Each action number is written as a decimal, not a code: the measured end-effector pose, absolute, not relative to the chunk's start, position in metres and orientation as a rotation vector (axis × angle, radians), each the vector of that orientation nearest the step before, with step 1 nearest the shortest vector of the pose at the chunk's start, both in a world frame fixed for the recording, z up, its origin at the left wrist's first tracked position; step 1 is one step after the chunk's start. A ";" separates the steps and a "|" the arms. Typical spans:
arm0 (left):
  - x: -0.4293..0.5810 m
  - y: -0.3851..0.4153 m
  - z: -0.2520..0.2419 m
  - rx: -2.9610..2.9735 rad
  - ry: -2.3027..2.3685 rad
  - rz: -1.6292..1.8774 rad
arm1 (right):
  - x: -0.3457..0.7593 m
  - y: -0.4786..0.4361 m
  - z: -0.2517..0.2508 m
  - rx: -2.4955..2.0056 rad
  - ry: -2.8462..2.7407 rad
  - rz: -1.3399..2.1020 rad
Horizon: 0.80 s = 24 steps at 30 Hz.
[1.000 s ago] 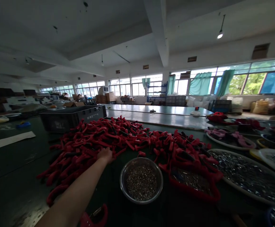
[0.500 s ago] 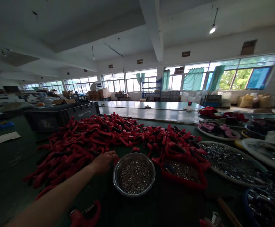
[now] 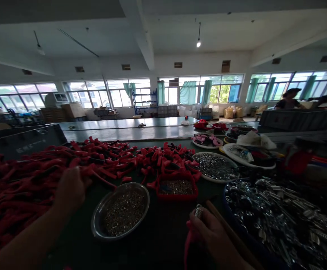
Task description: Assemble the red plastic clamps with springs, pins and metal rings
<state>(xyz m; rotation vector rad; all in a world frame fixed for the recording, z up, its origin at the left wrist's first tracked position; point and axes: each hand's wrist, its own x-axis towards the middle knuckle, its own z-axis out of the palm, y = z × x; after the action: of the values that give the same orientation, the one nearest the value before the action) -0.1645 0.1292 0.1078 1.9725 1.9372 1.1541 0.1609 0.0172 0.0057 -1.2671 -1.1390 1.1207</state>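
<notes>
My left hand point(image 3: 69, 189) reaches into a big pile of red plastic clamp parts point(image 3: 33, 170) on the dark green table; its fingers are blurred and curled among the parts. Low in the view, my right hand point(image 3: 210, 234) is closed on a red plastic part point(image 3: 188, 243) with a small metal spring point(image 3: 198, 211) at its top. A round steel bowl point(image 3: 121, 210) of small metal pieces sits between the two hands. Just beyond it stands a red tray point(image 3: 177, 186) with more small metal pieces.
A wooden stick point(image 3: 231, 234) lies beside my right hand. A blue basin of metal springs point(image 3: 281, 210) fills the right. Plates of metal parts point(image 3: 215, 165) and pink parts point(image 3: 207, 140) stand farther back. A dark crate point(image 3: 22, 140) is at the left. A person point(image 3: 288, 98) sits far right.
The view has swung right and down. My left hand has drawn back toward me along the red pile. My right hand has come into view holding a red part with a spring.
</notes>
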 end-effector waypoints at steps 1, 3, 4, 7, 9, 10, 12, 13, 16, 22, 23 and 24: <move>-0.143 0.116 0.108 1.918 1.863 1.179 | 0.158 0.018 0.012 -1.208 -1.227 1.085; -0.094 0.087 0.097 1.824 1.724 1.176 | 0.153 0.015 0.025 -1.137 -1.362 1.012; -0.068 0.073 0.087 1.779 1.609 1.122 | 0.151 0.012 0.032 -1.132 -1.412 0.980; -0.006 0.038 0.056 1.266 1.070 0.908 | 0.150 -0.001 0.046 -1.167 -1.515 0.848; 0.018 0.023 0.041 1.120 0.998 0.979 | 0.151 -0.009 0.047 -1.221 -1.537 0.756; 0.025 0.019 0.036 1.095 0.996 1.012 | 0.152 -0.013 0.045 -1.259 -1.541 0.713; 0.032 0.014 0.029 1.086 1.009 1.021 | 0.155 -0.019 0.038 -1.338 -1.561 0.628; 0.034 0.013 0.027 1.093 1.020 1.014 | 0.156 -0.021 0.034 -1.370 -1.578 0.577; 0.038 0.010 0.025 1.197 1.116 1.062 | 0.159 -0.026 0.024 -1.412 -1.653 0.424; 0.040 0.001 0.019 1.482 1.260 1.101 | 0.162 -0.030 0.021 -1.360 -1.712 0.359; 0.040 0.001 0.017 1.489 1.253 1.086 | 0.163 -0.029 0.021 -1.361 -1.714 0.368; 0.039 0.001 0.015 1.488 1.235 1.063 | 0.164 -0.029 0.020 -1.366 -1.714 0.375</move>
<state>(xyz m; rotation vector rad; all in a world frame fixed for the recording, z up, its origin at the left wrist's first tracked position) 0.0390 0.0014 0.0151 1.4883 1.2350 1.0630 0.1635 -0.0291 0.0200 -1.3656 -1.7140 0.3752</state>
